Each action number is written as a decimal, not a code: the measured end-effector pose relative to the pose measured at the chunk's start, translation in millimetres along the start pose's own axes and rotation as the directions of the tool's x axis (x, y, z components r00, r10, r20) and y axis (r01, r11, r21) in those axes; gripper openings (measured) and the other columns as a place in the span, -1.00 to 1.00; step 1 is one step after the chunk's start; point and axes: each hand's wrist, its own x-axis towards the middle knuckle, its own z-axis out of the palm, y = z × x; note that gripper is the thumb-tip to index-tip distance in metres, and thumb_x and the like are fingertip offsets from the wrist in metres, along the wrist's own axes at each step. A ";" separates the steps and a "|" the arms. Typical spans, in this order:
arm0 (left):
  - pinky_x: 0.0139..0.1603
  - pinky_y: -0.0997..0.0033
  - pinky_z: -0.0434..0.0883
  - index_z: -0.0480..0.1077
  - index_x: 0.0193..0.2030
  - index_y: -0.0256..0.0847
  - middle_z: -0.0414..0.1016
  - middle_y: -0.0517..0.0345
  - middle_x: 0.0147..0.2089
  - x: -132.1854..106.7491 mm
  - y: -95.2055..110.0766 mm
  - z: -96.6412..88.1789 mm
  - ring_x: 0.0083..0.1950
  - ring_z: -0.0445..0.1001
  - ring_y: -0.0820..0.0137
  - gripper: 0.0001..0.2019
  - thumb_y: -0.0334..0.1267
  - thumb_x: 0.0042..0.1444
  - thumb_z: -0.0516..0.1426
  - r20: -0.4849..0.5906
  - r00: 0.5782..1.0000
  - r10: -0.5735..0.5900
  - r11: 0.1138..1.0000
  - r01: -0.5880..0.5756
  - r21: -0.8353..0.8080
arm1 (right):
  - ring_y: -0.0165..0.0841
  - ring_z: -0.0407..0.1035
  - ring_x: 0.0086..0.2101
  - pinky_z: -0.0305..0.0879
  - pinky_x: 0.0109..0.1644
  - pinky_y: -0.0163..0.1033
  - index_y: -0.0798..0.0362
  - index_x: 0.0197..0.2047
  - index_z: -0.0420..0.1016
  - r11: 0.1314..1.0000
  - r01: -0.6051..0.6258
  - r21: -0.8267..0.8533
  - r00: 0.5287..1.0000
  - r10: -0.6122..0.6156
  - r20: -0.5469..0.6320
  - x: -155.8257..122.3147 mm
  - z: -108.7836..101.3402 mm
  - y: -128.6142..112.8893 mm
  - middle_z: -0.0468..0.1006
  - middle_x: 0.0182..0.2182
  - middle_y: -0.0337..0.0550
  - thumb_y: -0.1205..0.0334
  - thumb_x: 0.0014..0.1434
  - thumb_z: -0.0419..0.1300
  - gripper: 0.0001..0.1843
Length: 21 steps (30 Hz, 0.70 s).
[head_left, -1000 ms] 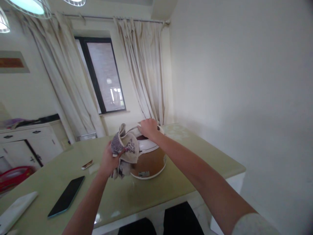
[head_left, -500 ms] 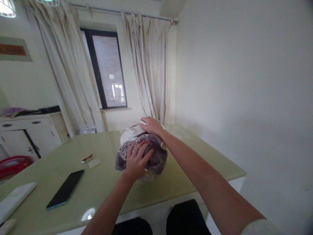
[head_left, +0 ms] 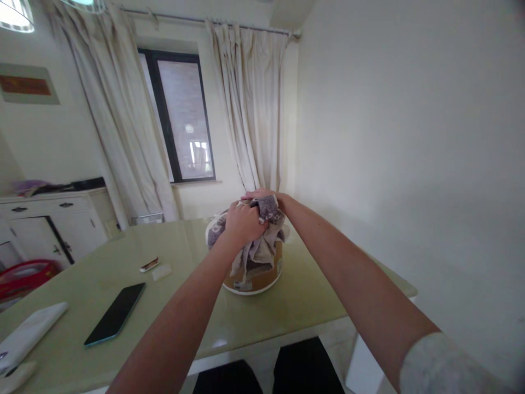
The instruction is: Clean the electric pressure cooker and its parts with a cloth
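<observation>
A round pot-like appliance with a brown-orange body [head_left: 262, 279] and a white bottom rim stands on the table before me; its exact kind is mostly hidden. Draped over its top and front is a grey-purple patterned towel [head_left: 262, 246], bunched with pale folds hanging down. My left hand [head_left: 245, 221] presses on the towel on top, fingers curled into it. Behind it, my right hand [head_left: 260, 194] lies across the far top of the appliance, fingers stretched leftward and partly hidden by the towel and my left hand.
On the pale green table [head_left: 184, 306], a dark tablet-like device [head_left: 116, 314], a white flat object [head_left: 30, 334] and a small white-brown item [head_left: 149, 265] lie to the left. A red basin [head_left: 28, 276] and white cabinet [head_left: 53, 219] stand beyond. A wall [head_left: 410, 137] rises at right.
The towel has shifted from a bundle at the front to a drape over the appliance, exposing its brown body. My left hand has moved up and away from me; my right hand has moved slightly right.
</observation>
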 end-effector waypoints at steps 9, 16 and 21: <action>0.27 0.03 0.39 0.46 0.28 -0.26 0.55 -0.16 0.24 -40.5 26.7 47.5 0.24 0.47 0.06 -0.54 -0.25 0.24 0.23 -0.269 0.842 0.467 0.869 -0.494 -0.039 | -0.03 0.55 0.09 0.34 0.14 -0.14 0.03 0.07 0.74 0.782 -0.002 -0.623 0.997 0.053 0.063 -24.5 4.1 -51.3 0.70 0.08 0.02 -0.23 0.35 0.21 -0.45; 0.36 0.25 0.37 0.32 0.46 -0.13 0.47 -0.05 0.41 -105.6 -2.0 115.2 0.39 0.42 0.23 -0.48 -0.39 0.38 0.07 -0.320 0.748 0.582 0.809 -0.573 0.131 | -0.12 0.53 0.08 0.29 0.05 -0.20 -0.06 0.14 0.68 0.717 0.018 -0.696 0.998 -0.056 -0.032 -46.5 20.3 -43.4 0.69 0.11 -0.08 -0.08 0.49 0.01 -0.51; -0.03 0.43 0.54 0.46 0.35 0.12 0.62 0.16 0.22 -181.5 -44.0 185.3 -0.02 0.63 0.32 -0.37 -0.50 0.20 0.10 -0.180 0.822 0.540 0.840 -0.540 0.051 | -0.16 0.52 -0.01 0.23 0.00 -0.20 0.02 -0.03 0.71 0.685 0.006 -0.728 0.989 -0.113 -0.098 -52.9 32.7 -43.4 0.71 0.01 0.01 0.02 0.51 -0.04 -0.51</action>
